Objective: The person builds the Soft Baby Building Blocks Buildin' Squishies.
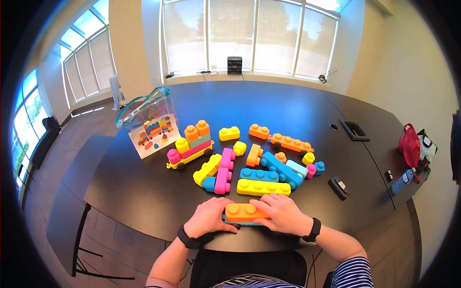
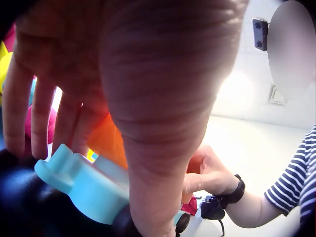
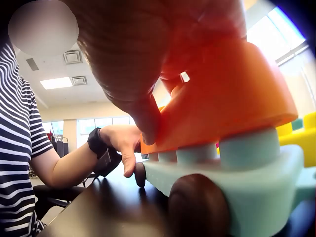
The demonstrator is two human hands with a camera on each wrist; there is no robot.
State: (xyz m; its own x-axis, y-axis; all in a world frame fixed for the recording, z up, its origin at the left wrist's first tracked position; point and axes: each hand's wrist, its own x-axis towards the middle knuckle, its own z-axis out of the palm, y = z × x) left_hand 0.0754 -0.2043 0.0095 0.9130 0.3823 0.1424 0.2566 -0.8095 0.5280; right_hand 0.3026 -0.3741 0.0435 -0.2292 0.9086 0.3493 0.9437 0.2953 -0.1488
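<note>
While the left hand (image 1: pixel 208 218) grips the base (image 2: pixel 98 195), right hand (image 1: pixel 285 214) pinches orange block (image 1: pixel 240 211).

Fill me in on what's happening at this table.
A person's right hand grips an orange block over a light-blue wheeled base, while their left hand holds the base's other end. Studs show beneath the block, so it isn't pressed fully down. Beyond the hands lie loose blocks and a stacked toy train, near a picture card.
</note>
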